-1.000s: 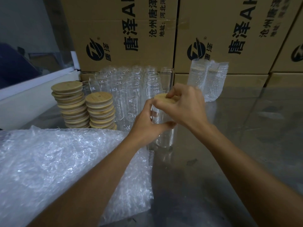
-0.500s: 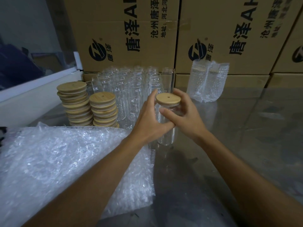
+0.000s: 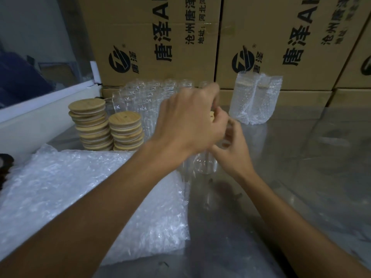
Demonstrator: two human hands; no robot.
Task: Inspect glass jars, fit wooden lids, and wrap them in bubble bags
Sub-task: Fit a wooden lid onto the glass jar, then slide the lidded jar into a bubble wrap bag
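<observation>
Dim, motion-blurred hands, wide-angle distortion

Bare steel table (image 3: 301,187) right, lid stacks (image 3: 106,127), bubble bags (image 3: 90,197) crowd left, cartons (image 3: 160,37) behind.

Two bare forearms enter from the bottom edge of the frame, one from the lower left and one from the lower right, both without sleeves as far as the frame shows. The left hand (image 3: 188,125) and the right hand (image 3: 233,149), near the middle of the frame, wear no gloves, rings, watch or wristband.
</observation>
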